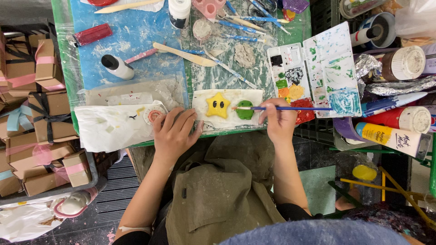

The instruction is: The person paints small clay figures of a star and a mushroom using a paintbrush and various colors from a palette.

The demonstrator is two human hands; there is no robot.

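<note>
Both hands (175,131) (280,121) at crowded table edge (150,143)

Green table (303,27) under blue sheet (136,36), palette (318,63), brushes (245,28).

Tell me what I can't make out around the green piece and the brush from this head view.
- Brush tip: too small to tell if it touches the green piece.
- Right hand: fingertips curl out of sight around the handle.
- Left hand: covers the paper sheet edge beneath it.
- Paint tubes: cut off by the right edge.
</note>
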